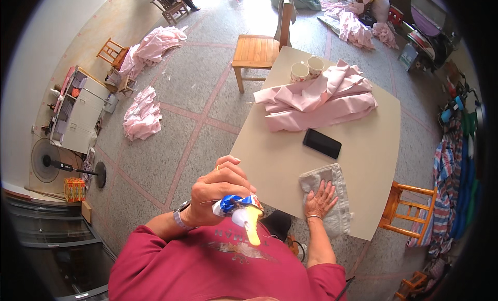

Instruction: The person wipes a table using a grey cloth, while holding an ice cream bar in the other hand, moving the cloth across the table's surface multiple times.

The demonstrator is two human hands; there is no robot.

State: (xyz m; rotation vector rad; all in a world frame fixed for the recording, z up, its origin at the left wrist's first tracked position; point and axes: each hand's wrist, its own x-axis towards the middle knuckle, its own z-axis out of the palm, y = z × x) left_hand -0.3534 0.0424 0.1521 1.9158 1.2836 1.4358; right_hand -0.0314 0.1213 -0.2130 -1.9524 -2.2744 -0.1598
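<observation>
Raised in front of my chest, my left hand [223,184] is closed around what looks like an ice cream [251,226], yellow and white, poking out of a crumpled blue and white wrapper [228,203]. My right hand [321,200] lies flat with fingers spread on a folded grey cloth [338,220] at the near edge of the beige table [363,155]. A black smartphone [322,143] rests beyond the cloth. Farther back, a heap of pink fabric [321,104] spreads over the tabletop, with two patterned mugs [299,72] behind it.
A wooden chair [257,52] stands at the table's far left, another [410,210] at its right. Pink cloth piles [142,114] lie on the tiled floor. At the left are a fan [52,161] and a white cabinet [85,114]. Someone sits on a chair [168,5] far off.
</observation>
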